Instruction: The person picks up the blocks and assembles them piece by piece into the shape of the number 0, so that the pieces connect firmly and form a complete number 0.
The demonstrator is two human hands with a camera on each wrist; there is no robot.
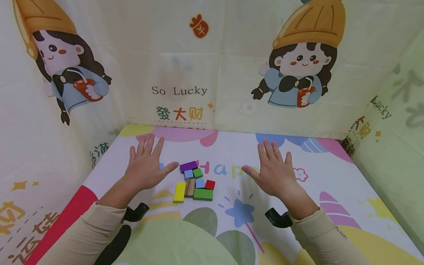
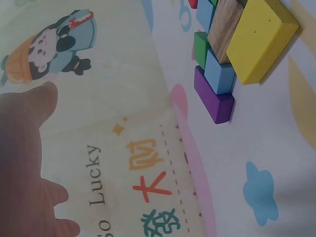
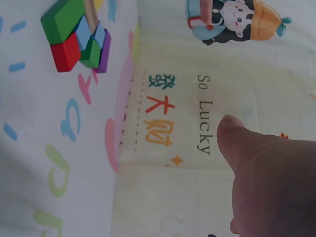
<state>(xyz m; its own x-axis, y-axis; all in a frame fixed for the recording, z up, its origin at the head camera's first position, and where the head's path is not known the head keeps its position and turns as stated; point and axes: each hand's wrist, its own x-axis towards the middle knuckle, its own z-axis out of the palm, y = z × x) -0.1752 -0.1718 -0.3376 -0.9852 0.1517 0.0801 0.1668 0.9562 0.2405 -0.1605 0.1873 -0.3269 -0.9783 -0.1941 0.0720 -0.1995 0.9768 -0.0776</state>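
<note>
My left hand [image 1: 145, 167] is spread with straight fingers, just left of a small group of coloured blocks, and holds nothing. To the right of the blocks my right hand [image 1: 273, 173] is likewise spread and holds nothing. The group includes a purple block [image 1: 188, 167] at its far end, a small green block [image 1: 197, 173], a wood-grain block [image 1: 190, 187], a yellow block [image 2: 261, 39], a red block [image 3: 65, 52] and a longer green block [image 1: 203, 194]. Two small light blue blocks sit among them, one being the light blue block [image 2: 219, 72] beside the purple one.
The blocks lie on a table with a printed cloth [image 1: 232, 250]. A printed cloth wall [image 1: 232, 92] rises behind the table, and more cloth walls stand at left and right. A dark wrist mount [image 1: 136, 212] is on the left wrist, another dark mount [image 1: 278, 218] on the right.
</note>
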